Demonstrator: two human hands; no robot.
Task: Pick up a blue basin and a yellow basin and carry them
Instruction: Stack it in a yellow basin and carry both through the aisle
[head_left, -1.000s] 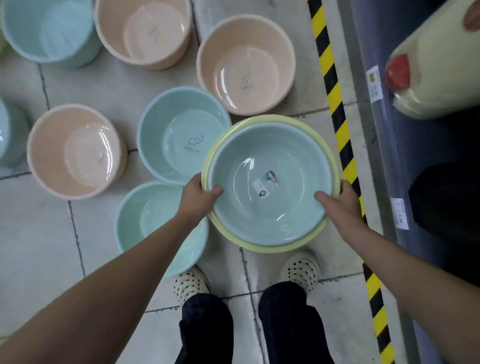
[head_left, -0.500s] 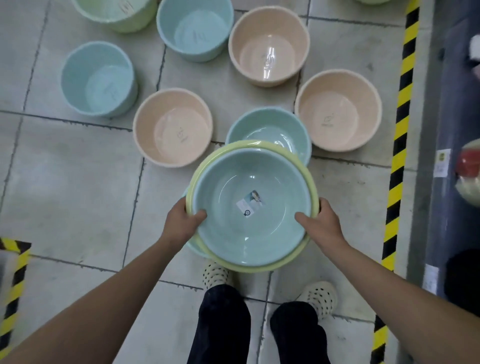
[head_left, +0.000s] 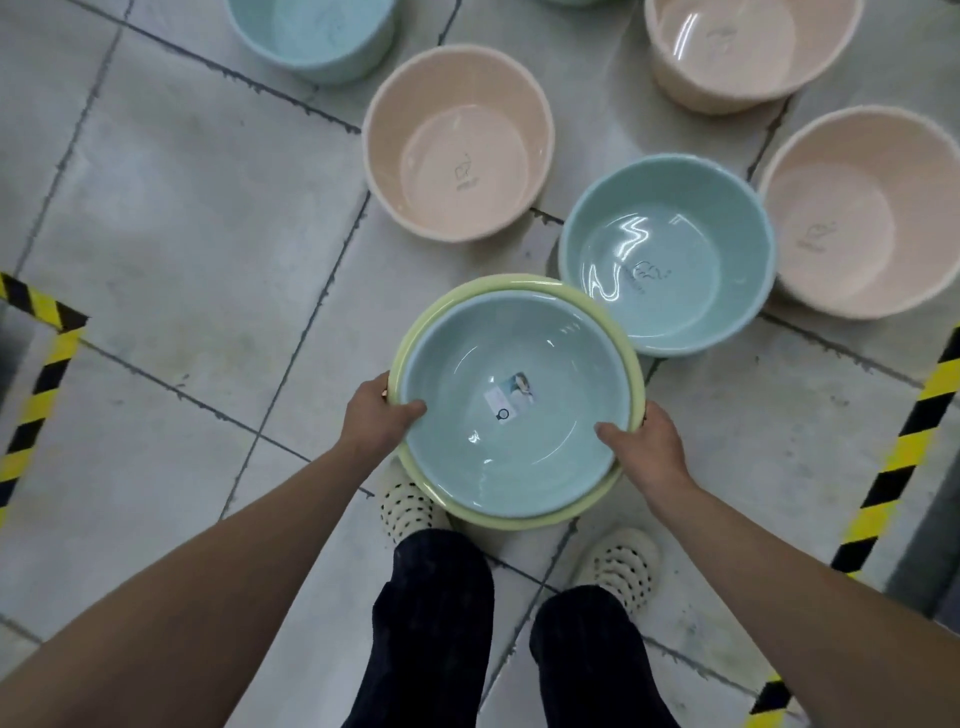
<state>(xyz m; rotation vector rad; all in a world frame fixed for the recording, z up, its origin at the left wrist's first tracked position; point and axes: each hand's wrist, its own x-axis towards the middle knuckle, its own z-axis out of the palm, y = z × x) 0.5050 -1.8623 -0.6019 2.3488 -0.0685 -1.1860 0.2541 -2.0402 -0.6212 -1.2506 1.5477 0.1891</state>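
Note:
A blue basin (head_left: 519, 447) with a small label at its bottom sits nested inside a yellow basin (head_left: 467, 299), whose rim shows all around it. I hold the pair in the air above my feet. My left hand (head_left: 376, 410) grips the left rims, thumb inside the blue basin. On the right rims my right hand (head_left: 647, 449) does the same, its thumb over the edge.
On the tiled floor ahead stand a blue tub (head_left: 670, 254), three pink tubs (head_left: 457, 140) (head_left: 862, 213) (head_left: 743, 47) and another blue tub (head_left: 311, 31). Black-and-yellow hazard tape (head_left: 39, 384) marks the left, more tape (head_left: 893, 467) the right. My shoes (head_left: 410, 506) are below.
The view has swung left and I have stepped: the floor tubs now lie further up and right, and the shelf at the right has left the view. Both hands keep the same grip.

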